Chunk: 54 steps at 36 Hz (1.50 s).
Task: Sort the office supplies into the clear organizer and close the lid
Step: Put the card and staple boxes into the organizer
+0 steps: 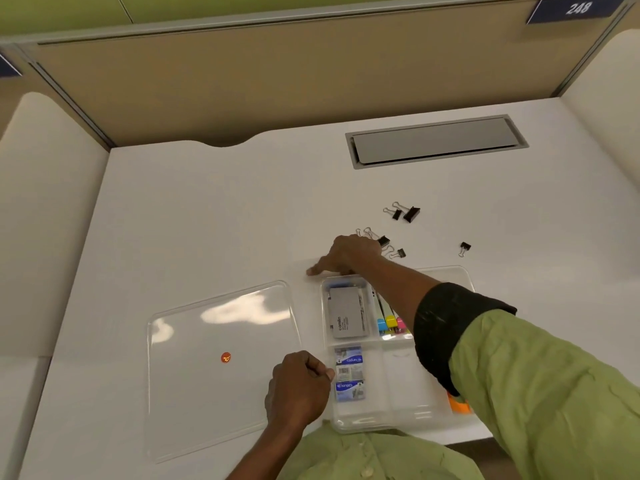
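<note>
The clear organizer sits at the desk's near edge, and its lid lies flat to its left. Inside are a grey Camlin box, coloured highlighters, blue staple boxes and orange sticky notes. My right hand reaches over the organizer to its far left corner, fingers curled down beside a cluster of binder clips. Whether it holds anything is hidden. My left hand is a fist against the organizer's left rim.
More black binder clips lie loose beyond the organizer: two further back, one by my right hand, one off to the right. A grey cable hatch is set into the desk's back. Partition walls enclose the desk.
</note>
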### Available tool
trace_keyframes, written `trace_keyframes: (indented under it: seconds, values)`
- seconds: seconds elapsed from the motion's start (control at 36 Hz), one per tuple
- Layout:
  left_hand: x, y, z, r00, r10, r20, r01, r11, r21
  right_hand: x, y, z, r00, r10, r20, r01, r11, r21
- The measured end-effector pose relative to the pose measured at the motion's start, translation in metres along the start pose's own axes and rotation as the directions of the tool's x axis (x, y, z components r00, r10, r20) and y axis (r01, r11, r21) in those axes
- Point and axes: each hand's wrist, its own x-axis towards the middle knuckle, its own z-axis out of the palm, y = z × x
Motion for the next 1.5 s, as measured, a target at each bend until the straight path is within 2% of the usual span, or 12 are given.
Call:
trace_keyframes:
  seconds: [0.08,0.19,0.36,0.5,0.56,0.61,0.75,0.86,1.11,1.22,1.39,1.5]
  values:
    - [0.000,0.000,0.000,1.000,0.008,0.001,-0.008,1.000,0.004,-0.002,-0.006,0.000,1.000,-0.013,0.025,0.013,1.000,-0.015]
    - [-0.001,0.001,-0.001,1.000,0.008,0.005,-0.008,1.000,0.001,-0.010,-0.009,0.002,0.999,-0.042,-0.008,0.042,0.999,-0.016]
    - [0.001,-0.001,0.000,1.000,0.004,0.023,-0.004,1.000,-0.029,-0.028,-0.001,-0.012,0.971,-0.066,-0.228,0.096,0.988,0.123]
    - [0.004,-0.004,0.000,0.999,0.011,0.044,-0.009,0.999,-0.052,-0.073,0.023,-0.014,0.934,-0.069,-0.352,0.201,0.913,0.356]
    - [0.005,-0.005,0.000,0.998,0.010,0.055,-0.006,0.998,-0.060,-0.107,0.035,-0.006,0.923,-0.072,-0.379,0.245,0.868,0.433]
    - [0.007,-0.006,-0.001,0.998,0.004,0.066,0.000,0.998,-0.066,-0.141,0.047,0.007,0.934,-0.087,-0.347,0.256,0.842,0.475]
    - [0.008,-0.005,-0.003,0.996,0.006,0.090,0.002,0.996,-0.087,-0.187,0.065,0.065,0.982,-0.099,-0.163,0.153,0.918,0.366]
    - [0.010,-0.006,-0.003,0.995,0.023,0.094,-0.016,0.997,-0.074,-0.197,0.062,0.116,0.991,-0.100,-0.092,0.123,0.948,0.295]
    - [0.009,-0.005,0.000,0.996,0.042,0.083,-0.038,0.998,-0.049,-0.202,0.051,0.152,0.975,-0.154,-0.163,0.187,0.959,0.213]
    - [0.008,-0.004,0.000,0.996,0.045,0.083,-0.041,0.998,-0.053,-0.199,0.049,0.169,0.956,-0.224,-0.190,0.256,0.953,0.163]
    - [0.010,-0.005,-0.001,0.995,0.040,0.089,-0.035,0.998,-0.058,-0.203,0.052,0.179,0.943,-0.227,-0.245,0.256,0.962,0.096]
    - [0.009,-0.003,-0.001,0.995,0.041,0.095,-0.035,0.997,-0.065,-0.204,0.057,0.175,0.942,-0.243,-0.233,0.253,0.968,0.013]
